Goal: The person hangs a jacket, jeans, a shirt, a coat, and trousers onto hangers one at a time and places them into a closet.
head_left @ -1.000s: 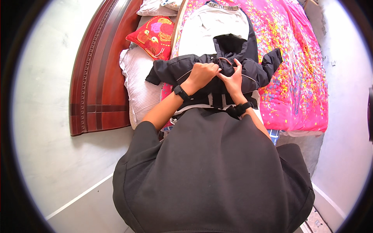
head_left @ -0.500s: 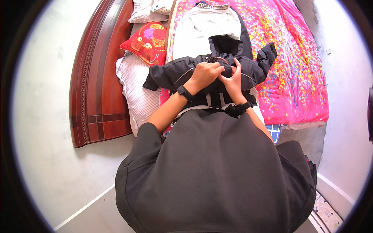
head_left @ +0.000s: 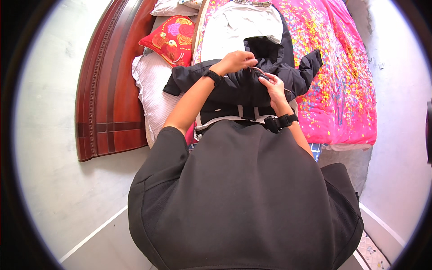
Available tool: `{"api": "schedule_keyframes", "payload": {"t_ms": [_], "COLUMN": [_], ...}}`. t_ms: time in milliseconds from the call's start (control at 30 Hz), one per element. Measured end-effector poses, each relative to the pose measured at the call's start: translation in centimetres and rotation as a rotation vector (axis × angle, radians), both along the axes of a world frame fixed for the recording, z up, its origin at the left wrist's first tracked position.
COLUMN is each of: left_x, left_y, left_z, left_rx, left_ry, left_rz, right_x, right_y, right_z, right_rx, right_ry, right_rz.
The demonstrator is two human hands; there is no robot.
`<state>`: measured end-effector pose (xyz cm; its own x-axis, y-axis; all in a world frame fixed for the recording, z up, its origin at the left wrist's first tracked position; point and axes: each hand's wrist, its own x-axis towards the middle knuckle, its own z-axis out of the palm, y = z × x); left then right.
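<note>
A black hooded jacket [head_left: 225, 92] with thin pale piping lies spread over the near part of the bed, its sleeves out to both sides and its hood [head_left: 265, 48] at the far end. Just left of the hood opening, my left hand [head_left: 236, 62] is closed in a pinch at the collar; what sits between its fingertips is too small to make out. Lower and to the right, my right hand [head_left: 273, 85] grips the jacket's front edge between thumb and fingers. A thin reddish curved strip shows at the collar between both hands.
Beyond the jacket lies a white and black garment [head_left: 243, 22] with a plaid collar, on a pink flowered quilt [head_left: 335, 103]. Left of these are a red embroidered cushion [head_left: 170, 40], pale pillows [head_left: 155, 85] and a dark red wooden headboard [head_left: 114, 85]. Walls flank both sides.
My left hand has moved up and away from the right hand, toward the hood. My right hand has shifted slightly lower, still on the jacket front.
</note>
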<state>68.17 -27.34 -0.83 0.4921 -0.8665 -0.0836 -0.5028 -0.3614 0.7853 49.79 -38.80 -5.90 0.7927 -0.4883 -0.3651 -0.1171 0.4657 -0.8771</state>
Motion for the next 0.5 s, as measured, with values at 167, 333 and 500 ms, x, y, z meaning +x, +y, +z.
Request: {"api": "schedule_keyframes", "payload": {"t_ms": [167,333,500], "left_x": [1.3,2.7,4.9], "left_y": [-0.4,-1.7,-3.8], "left_z": [-1.1,-0.8,-2.5], "left_rx": [-0.071,-0.065,-0.083], "left_ry": [-0.190,-0.205,0.012], "left_rz": [-0.248,0.065,0.251], "right_x": [0.4,0.2,-0.3], "right_y": [0.0,0.6,0.4], "right_z": [-0.1,2.3,3.0], "right_rx": [-0.261,-0.874,-0.758], "right_ry": [-0.092,-0.059,-0.146], "right_rz": [-0.043,-0.030,-0.077]}}
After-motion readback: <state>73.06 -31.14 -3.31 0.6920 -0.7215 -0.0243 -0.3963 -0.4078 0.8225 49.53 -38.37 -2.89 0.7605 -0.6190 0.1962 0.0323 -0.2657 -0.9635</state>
